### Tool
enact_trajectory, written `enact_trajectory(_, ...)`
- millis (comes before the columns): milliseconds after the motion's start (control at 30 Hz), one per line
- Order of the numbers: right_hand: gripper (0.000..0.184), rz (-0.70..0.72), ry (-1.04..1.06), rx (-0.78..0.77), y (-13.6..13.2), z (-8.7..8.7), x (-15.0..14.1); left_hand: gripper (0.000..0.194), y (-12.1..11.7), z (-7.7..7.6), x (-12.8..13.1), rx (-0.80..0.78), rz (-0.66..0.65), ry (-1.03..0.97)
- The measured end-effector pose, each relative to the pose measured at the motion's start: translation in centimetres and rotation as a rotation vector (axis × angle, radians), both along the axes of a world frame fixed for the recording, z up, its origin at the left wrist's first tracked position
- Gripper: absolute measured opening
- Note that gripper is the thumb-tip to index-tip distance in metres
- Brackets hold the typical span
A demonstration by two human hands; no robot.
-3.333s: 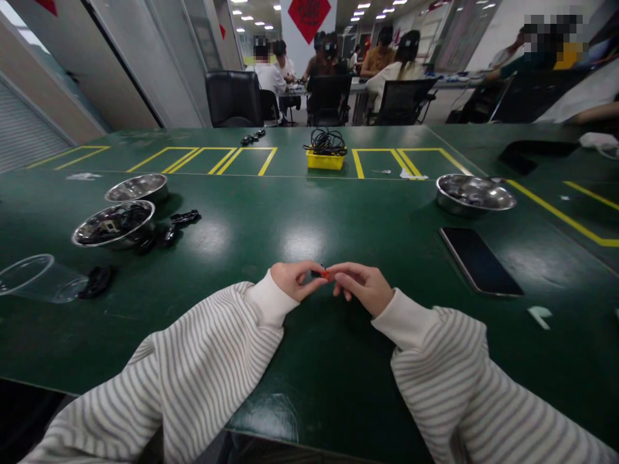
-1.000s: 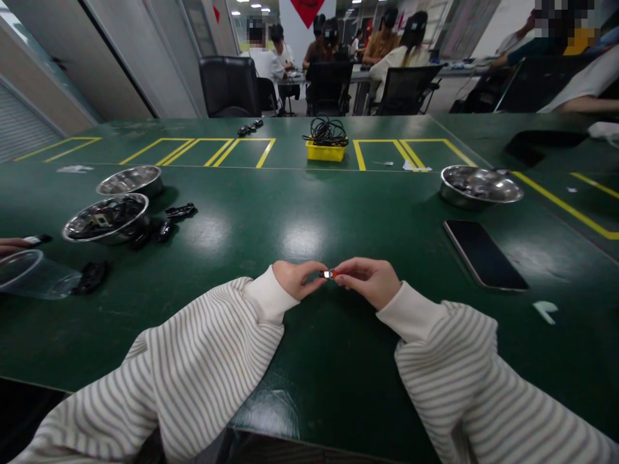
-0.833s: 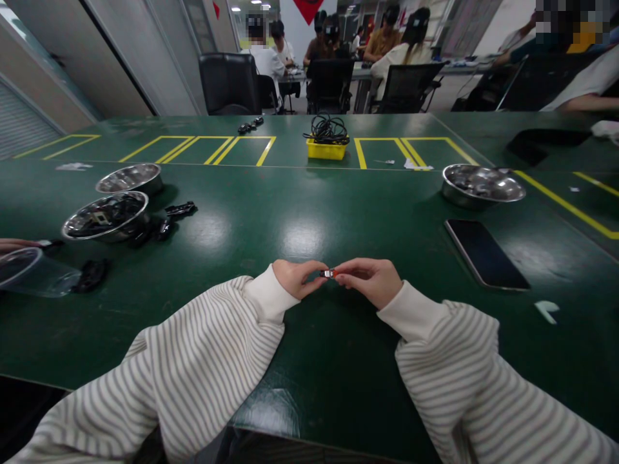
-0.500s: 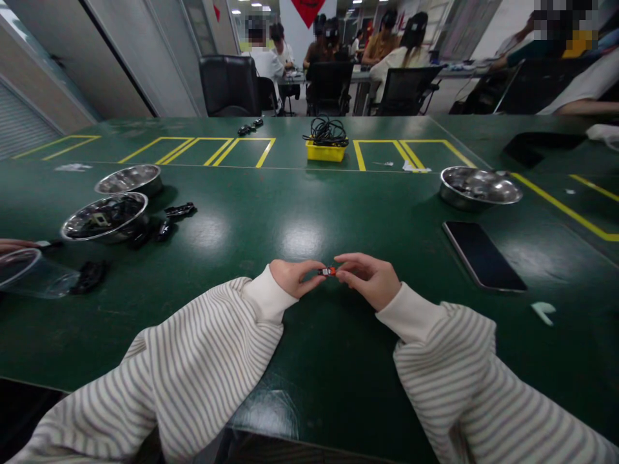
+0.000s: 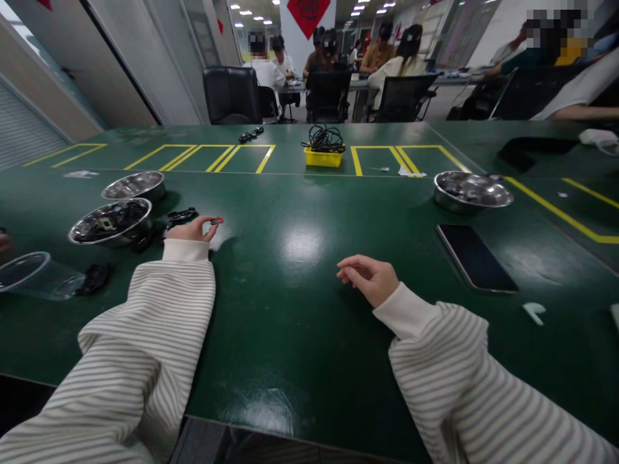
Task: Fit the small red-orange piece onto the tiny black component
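Step in hand, as judged: the left hand (image 5: 191, 230) bears a small red-and-black part (image 5: 220, 220) above the green table (image 5: 290, 322), near the left-hand bowls. Any further move of this piece calls for a steady fingertip pinch and care around the loose black parts (image 5: 182, 216) close to the wrist. Condition of hands: left, thumb and forefinger closed on the part, which projects past the fingertips; right hand (image 5: 374, 280), fingers loosely curled with a slight gap to the thumb, nothing seen in it — whether it touches the tabletop cannot be told. Count of items: three metal bowls, namely the rear left bowl (image 5: 157, 191), the front left bowl (image 5: 142, 231) holding black pieces, and the right bowl (image 5: 454, 203), contents unclear; one clear plastic cup (image 5: 58, 277) lying on its side, with one black piece (image 5: 97, 279) at its base; one yellow tray (image 5: 324, 158) bearing coiled black cable (image 5: 325, 136); one smartphone (image 5: 476, 258); one white earbud (image 5: 534, 313) near it, plus one white object (image 5: 615, 316) cut off at the right edge. The loose black parts are partly hidden by the left hand — number not verifiable. One co-worker's hand (image 5: 4, 241) shows at the left edge, beside the cup.
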State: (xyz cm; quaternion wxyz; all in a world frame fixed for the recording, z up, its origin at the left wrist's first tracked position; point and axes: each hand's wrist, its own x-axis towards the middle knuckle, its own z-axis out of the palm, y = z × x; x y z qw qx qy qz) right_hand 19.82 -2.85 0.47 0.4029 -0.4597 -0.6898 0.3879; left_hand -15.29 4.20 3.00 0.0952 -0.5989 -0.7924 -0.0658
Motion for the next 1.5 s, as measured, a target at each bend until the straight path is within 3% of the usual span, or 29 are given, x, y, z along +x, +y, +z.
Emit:
enact_trajectory(167,0.015,0.000,0.012,0.069,-0.2,0.2,0.0,0.043,0.0,-0.2,-0.8,-0.131,-0.080,0.190)
enact_trajectory(267,0.015,0.000,0.012,0.076,-0.2,0.2,0.0,0.044,0.0,-0.6,-0.4,-0.101,-0.130,0.189)
enact_trajectory(433,0.015,-0.003,0.010,0.081,-0.1,0.0,-0.1,0.038,0.2,-1.4,0.5,0.261,-0.247,-0.038)
enact_trajectory(533,0.015,-0.010,0.015,0.081,0.0,-0.1,-0.2,0.030,0.5,-2.2,2.2,0.410,-0.423,-0.244)
enact_trajectory(700,0.014,-0.011,-0.004,0.083,0.0,0.0,-0.2,0.023,-1.1,-3.6,8.3,0.204,-0.771,-0.578)
enact_trajectory(867,0.015,-0.020,-0.029,0.098,0.0,0.0,-0.2,0.023,-4.7,-3.6,14.2,-0.040,-0.914,-0.598)
enact_trajectory(1000,0.015,-0.022,-0.042,0.104,0.0,-0.1,-0.3,0.024,-6.0,-3.2,15.9,-0.128,-0.908,-0.447)
enact_trajectory(1233,0.015,-0.022,-0.058,0.097,-0.1,0.3,-0.4,0.028,-6.3,-2.6,16.2,-0.199,-0.854,-0.246)
enact_trajectory(1333,0.014,-0.019,-0.068,0.102,-0.2,0.5,-0.4,0.040,-6.3,-2.5,16.1,-0.209,-0.819,-0.210)
enact_trajectory(1433,0.015,-0.008,-0.064,0.090,-0.2,0.4,-0.3,0.064,-5.4,-2.2,14.8,-0.186,-0.720,-0.164)
enact_trajectory(1500,0.015,0.007,-0.054,0.078,-0.2,0.3,-0.2,0.065,-4.2,-1.9,12.9,-0.127,-0.575,-0.127)
